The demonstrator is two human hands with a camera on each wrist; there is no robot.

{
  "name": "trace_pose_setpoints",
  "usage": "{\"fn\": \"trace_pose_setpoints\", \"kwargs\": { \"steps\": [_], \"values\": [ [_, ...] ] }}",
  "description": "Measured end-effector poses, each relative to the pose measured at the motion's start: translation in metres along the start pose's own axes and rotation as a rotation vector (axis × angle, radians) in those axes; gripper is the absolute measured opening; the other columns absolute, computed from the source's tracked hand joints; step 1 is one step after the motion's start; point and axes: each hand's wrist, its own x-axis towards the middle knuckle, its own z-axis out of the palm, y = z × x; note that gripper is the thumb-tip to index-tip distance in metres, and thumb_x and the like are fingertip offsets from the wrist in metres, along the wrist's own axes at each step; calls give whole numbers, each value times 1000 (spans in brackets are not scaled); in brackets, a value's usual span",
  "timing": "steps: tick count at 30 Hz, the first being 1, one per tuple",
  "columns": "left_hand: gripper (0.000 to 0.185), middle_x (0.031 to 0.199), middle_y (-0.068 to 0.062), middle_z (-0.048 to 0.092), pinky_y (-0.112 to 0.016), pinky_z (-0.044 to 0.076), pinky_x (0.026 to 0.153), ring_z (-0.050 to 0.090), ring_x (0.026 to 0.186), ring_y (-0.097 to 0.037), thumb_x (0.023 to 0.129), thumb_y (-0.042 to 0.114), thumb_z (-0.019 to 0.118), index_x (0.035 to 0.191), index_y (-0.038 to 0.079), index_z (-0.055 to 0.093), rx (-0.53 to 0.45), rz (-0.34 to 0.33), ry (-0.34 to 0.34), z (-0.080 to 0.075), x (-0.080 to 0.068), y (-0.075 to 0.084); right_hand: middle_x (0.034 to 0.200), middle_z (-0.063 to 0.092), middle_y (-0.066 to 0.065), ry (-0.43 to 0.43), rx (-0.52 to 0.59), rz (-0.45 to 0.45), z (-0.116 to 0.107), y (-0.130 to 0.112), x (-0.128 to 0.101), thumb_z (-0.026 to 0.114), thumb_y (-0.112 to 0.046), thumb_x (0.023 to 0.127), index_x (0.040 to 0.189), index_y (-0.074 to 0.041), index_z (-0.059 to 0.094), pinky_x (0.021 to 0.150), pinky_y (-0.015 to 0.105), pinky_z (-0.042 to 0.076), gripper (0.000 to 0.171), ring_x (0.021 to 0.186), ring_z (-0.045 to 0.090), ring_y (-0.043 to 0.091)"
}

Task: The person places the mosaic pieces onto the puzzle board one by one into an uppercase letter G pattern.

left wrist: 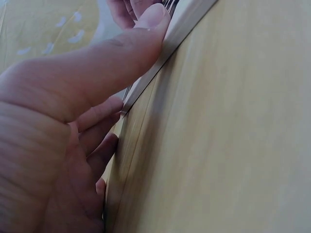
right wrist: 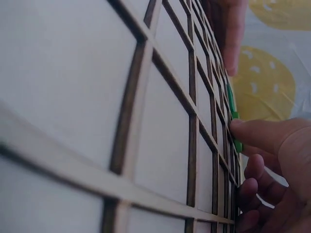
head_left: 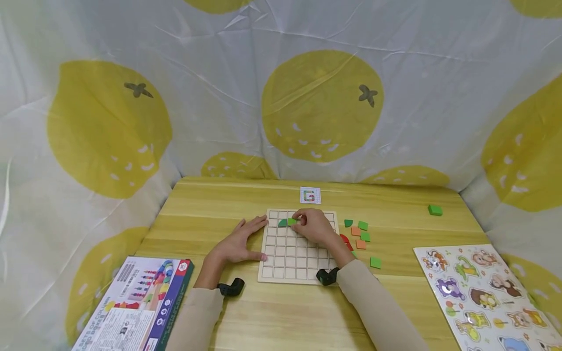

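A pale wooden grid board (head_left: pixel 294 258) lies in the middle of the table. My left hand (head_left: pixel 239 241) lies flat on the table with straight fingers, and its thumb (left wrist: pixel 121 48) presses the board's left edge (left wrist: pixel 184 24). Over the board's top rows, my right hand (head_left: pixel 312 225) pinches a light green tile (head_left: pixel 291 222) down into a cell. A dark green curved tile (head_left: pixel 283 223) sits in the cell just left of it. In the right wrist view the thumb (right wrist: pixel 257 133) touches the green tile (right wrist: pixel 236 141) on the grid (right wrist: pixel 97 97).
Several loose green, orange and red tiles (head_left: pixel 362 236) lie right of the board. A pattern card (head_left: pixel 310 195) sits behind it. There is a green block (head_left: pixel 435 210) far right, an animal puzzle (head_left: pixel 478 292) front right and a toy box (head_left: pixel 140 302) front left. Lemon-print fabric surrounds the table.
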Motion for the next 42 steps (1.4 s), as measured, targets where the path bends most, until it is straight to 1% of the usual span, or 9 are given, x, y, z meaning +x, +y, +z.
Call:
{"fn": "trace_pose_setpoints", "kwargs": {
  "steps": [4, 9, 19, 26, 32, 39, 42],
  "values": [
    [104, 173, 2, 21, -56, -2, 130, 14, 161, -29, 80, 48, 87, 163, 16, 33, 2, 0, -1, -1, 1, 0, 75, 60, 0, 11, -17, 12, 1, 0, 1, 77, -28, 93, 116, -17, 76, 61, 30, 40, 25, 59, 46, 15],
    [104, 173, 1, 21, -55, -2, 130, 13, 161, -29, 80, 47, 86, 163, 15, 33, 0, -4, -10, -2, 1, 1, 76, 61, -1, 12, -9, 21, 1, 2, 2, 78, -28, 92, 117, -18, 77, 60, 29, 41, 26, 60, 49, 15],
    [96, 173, -3, 21, -57, -2, 130, 14, 161, -30, 86, 39, 83, 163, 12, 32, 11, 23, -14, -3, -1, 3, 78, 65, -2, 17, 24, -6, 0, 4, -1, 78, -25, 93, 118, -14, 78, 61, 29, 43, 27, 62, 52, 15],
    [100, 173, -4, 20, -57, -3, 130, 12, 161, -30, 83, 42, 84, 163, 11, 31, 15, 21, -33, -2, -3, 5, 84, 67, -2, 17, 64, 2, 2, 6, -5, 78, -23, 93, 119, -14, 76, 66, 29, 48, 28, 69, 56, 14],
    [104, 173, -4, 21, -57, -2, 130, 13, 161, -31, 80, 45, 86, 163, 11, 32, 25, 23, -19, -3, -3, 5, 84, 67, 0, 37, 107, -14, -7, 3, -11, 76, -22, 94, 123, -9, 74, 63, 31, 47, 32, 67, 56, 17],
    [106, 173, -2, 19, -56, -2, 130, 12, 162, -29, 80, 45, 86, 164, 12, 30, 34, 21, -26, -1, -3, 2, 77, 60, -1, 74, 59, -22, -20, 11, -27, 78, -26, 93, 118, -12, 76, 66, 29, 44, 28, 67, 51, 15],
    [106, 174, 0, 18, -54, -3, 130, 11, 162, -27, 80, 47, 86, 164, 14, 29, 42, 10, -27, 0, -4, 1, 74, 57, 0, 80, 44, -29, -29, 14, -37, 79, -26, 92, 117, -11, 76, 66, 30, 42, 30, 66, 49, 15]
  ]
}}
